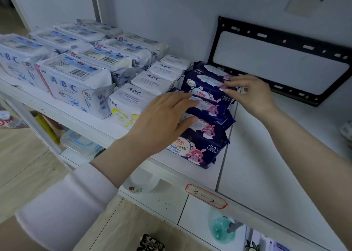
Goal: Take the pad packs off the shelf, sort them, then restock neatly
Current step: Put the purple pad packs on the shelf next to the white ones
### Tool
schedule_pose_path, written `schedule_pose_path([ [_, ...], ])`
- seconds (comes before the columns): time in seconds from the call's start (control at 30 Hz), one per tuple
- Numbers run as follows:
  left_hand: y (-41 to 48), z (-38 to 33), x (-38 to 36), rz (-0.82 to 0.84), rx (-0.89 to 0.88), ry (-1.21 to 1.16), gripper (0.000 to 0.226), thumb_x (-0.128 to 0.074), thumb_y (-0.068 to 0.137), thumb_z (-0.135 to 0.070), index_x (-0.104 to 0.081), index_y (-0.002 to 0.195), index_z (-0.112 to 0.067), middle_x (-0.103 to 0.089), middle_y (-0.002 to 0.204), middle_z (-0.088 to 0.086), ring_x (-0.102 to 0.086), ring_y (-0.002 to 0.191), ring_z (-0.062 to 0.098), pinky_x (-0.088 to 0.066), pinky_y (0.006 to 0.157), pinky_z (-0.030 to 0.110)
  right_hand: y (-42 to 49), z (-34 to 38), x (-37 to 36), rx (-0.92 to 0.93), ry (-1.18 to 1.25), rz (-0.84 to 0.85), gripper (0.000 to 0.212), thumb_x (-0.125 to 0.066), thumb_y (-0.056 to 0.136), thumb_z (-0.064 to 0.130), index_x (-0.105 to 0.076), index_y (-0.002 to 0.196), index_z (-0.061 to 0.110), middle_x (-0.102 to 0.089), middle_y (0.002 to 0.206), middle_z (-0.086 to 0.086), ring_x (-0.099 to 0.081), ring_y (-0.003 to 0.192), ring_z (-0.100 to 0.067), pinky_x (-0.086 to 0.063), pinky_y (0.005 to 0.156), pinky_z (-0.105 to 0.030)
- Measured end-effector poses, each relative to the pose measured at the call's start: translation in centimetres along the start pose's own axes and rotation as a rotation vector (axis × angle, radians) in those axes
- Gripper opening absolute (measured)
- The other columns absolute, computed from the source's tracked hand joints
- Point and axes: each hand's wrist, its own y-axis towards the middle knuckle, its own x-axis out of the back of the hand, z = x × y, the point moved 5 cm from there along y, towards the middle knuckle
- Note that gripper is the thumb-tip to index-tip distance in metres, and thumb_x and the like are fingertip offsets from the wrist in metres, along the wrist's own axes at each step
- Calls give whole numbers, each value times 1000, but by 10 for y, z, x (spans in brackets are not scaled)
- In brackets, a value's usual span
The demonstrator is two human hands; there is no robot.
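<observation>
Closest to me is my white sleeve [62, 199], pushed up the left forearm. Beyond it my left hand [162, 121] lies flat and loose on the row of dark blue packs [202, 142], fingers nearly straight and spread across two of them, gripping nothing. I judge it is there to steady the row so it doesn't slide while the other end is squared.

My right hand [251, 94] is at the far end of the row. Its fingers curl in and the fingertips [227, 85] nip the right edge of the rearmost pack [207, 75], as if to tuck it in line with its neighbours.

These dark packs overlap one behind another on the white shelf [257, 155], running from its front edge toward the wall. Just to their left sit small white ABC packs [133, 100] in a file, then larger white ABC packs [76, 79]. Each kind has its own lane, so sorting looks done and restocking nearly so.
</observation>
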Motion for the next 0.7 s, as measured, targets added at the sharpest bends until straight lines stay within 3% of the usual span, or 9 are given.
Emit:
schedule_pose_path([
  [0.1, 15, -3, -8, 122, 32, 41, 58, -25, 92, -53, -43, 138, -22, -40, 146, -1, -34, 136, 17, -19, 110, 27, 16, -8, -9, 0, -105, 87, 40, -69, 81, 28, -63, 118, 16, -55, 131, -3, -45, 123, -14, -26, 95, -15],
  [0.2, 24, 1, -20, 233, 47, 43, 49, -29, 97, -45, -32, 143, -29, -26, 153, -9, -18, 142, 9, -8, 113, 23, 23, -9, -18, 23, -127, 129, 38, -71, 79, 22, -65, 116, 13, -58, 128, -5, -48, 121, -15, -28, 100, -18],
  [0.3, 25, 3, -24, 266, 52, 24, 46, -30, 97, -43, -36, 141, -30, -28, 152, -10, -20, 141, 8, -11, 112, 24, 23, -10, -21, 23, -92, 108, 34, -72, 77, 14, -68, 110, 9, -63, 120, -6, -55, 114, -16, -34, 103, -22],
  [0.47, 25, 3, -23, 232, 57, -14, 42, -36, 98, -42, -48, 134, -25, -41, 145, -6, -32, 137, 13, -20, 111, 27, 17, -9, -17, 25, 12, 115, 28, -73, 75, 11, -71, 103, 8, -67, 112, -3, -55, 100, -4, -33, 92, -9],
  [0.7, 24, 3, -21, 215, 69, -33, 57, -28, 86, -48, -56, 127, -22, -48, 140, -4, -40, 132, 14, -26, 109, 27, 9, -4, -12, 25, 51, 155, 26, -73, 74, 11, -71, 100, 9, -67, 107, 2, -54, 96, 0, -35, 92, -10],
])
